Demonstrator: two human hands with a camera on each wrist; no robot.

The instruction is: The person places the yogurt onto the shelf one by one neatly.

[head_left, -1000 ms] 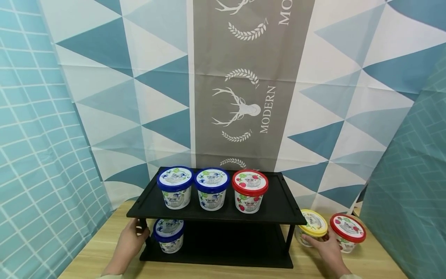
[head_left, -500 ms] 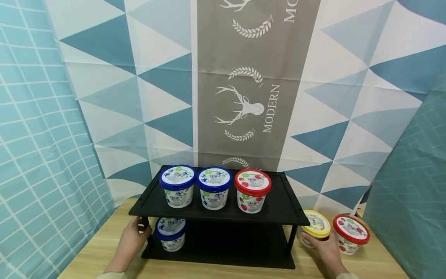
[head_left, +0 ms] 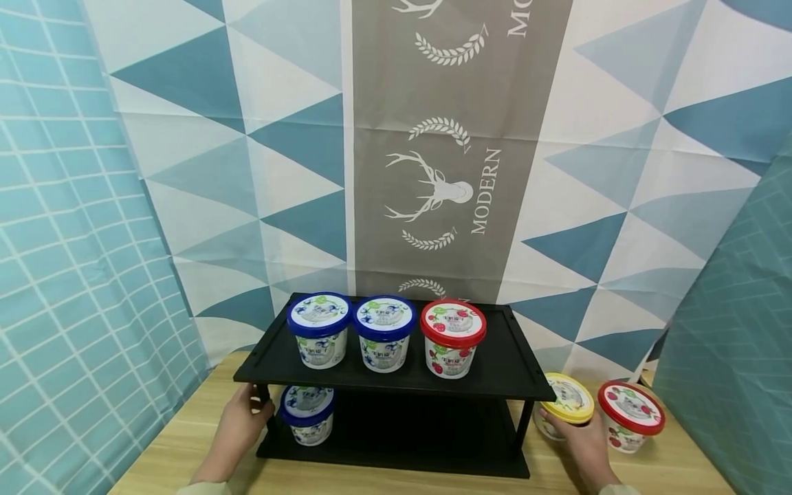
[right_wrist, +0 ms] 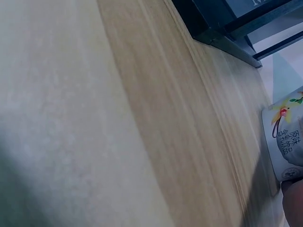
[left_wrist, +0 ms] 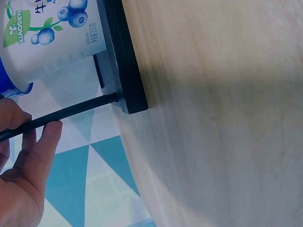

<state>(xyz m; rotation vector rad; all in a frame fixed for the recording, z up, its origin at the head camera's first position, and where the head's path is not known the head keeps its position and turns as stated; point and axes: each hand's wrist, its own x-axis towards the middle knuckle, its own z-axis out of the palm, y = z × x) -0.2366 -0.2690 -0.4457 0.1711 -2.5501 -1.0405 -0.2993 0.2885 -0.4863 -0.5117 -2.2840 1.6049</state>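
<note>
A black two-tier shelf (head_left: 396, 466) stands on the wooden table. At its front left my left hand (head_left: 236, 425) grips a thin post (left_wrist: 71, 110), the thumb on one side and fingers on the other. Beyond the shelf's right end, my right hand (head_left: 584, 440) holds a yellow-lidded tub (head_left: 568, 399) by its near side. In the right wrist view the printed side of this tub (right_wrist: 288, 137) shows, with only a fingertip (right_wrist: 294, 201) below it. A red-lidded tub (head_left: 631, 412) stands just right of that hand.
On the top tier, two blue-lidded tubs, one left (head_left: 320, 333) and one middle (head_left: 383, 337), stand beside a red-lidded tub (head_left: 454, 340). Another blue-lidded tub (head_left: 308, 416) is at the lower tier's left. Patterned cloth (head_left: 297, 172) hangs behind the table (head_left: 167, 454).
The head view has shifted a little, so everything sits slightly further right in it. Both hands keep their places on the post and the yellow-lidded tub.
</note>
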